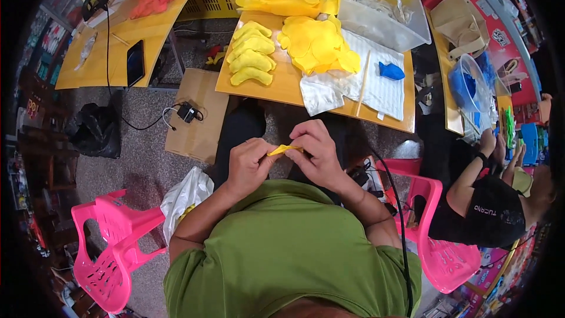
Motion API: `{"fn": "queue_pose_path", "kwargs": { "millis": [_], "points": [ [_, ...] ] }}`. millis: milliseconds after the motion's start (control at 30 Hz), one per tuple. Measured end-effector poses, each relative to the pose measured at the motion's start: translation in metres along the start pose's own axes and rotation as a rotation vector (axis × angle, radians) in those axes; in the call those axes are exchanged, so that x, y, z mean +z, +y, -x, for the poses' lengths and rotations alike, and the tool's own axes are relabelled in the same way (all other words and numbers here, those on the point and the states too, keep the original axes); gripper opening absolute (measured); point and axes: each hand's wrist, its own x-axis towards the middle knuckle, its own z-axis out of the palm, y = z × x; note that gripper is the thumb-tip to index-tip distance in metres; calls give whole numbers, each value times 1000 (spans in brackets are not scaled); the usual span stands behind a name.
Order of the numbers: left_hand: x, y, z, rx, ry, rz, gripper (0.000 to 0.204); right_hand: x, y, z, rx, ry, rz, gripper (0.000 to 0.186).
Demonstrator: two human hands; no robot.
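Both grips are pinched closed: the thumb and fingertips of the left hand point(247, 162) and the right hand point(315, 150) have hold of opposite ends of a small, thin yellow piece of soft, felt-like material point(283, 149), which hangs in the air above the lap. Holding it from both ends probably keeps it taut and easy to turn in good view. At 12 o'clock, beyond the knees, is the yellowish wooden counter point(285, 82). On it, toward 11 o'clock, plump yellow crescent-shaped cloth pieces point(253, 59) lie in an overlapping column, likely to keep them apart from the loose heap of flat yellow felt-like pieces point(318, 47) toward 1 o'clock. Between 1 and 2 o'clock, a slim pale wooden stick point(363, 84) and a small blue fish-shaped piece point(391, 70) rest on a white striped cloth point(382, 95), seemingly set within right-hand reach. The cloth comes close to the counter's near edge. A gap separates that edge from the hands, giving them room forward; sideways, pink plastic chairs stand at 8 o'clock point(106, 247) and 4 o'clock point(444, 259), well apart from the hands.
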Motion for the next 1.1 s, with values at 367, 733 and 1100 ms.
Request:
{"fn": "queue_pose_path", "kwargs": {
  "millis": [367,733,1100],
  "points": [
    [-1,-4,0,26,97,88,9,4,-1,11,321,72,-458,2],
    [-3,-17,3,-399,-142,542,13,15,0,9,512,188,-981,9],
    [22,-20,-4,-411,66,924,10,14,-1,10,363,-40,-550,10]
  ]
}}
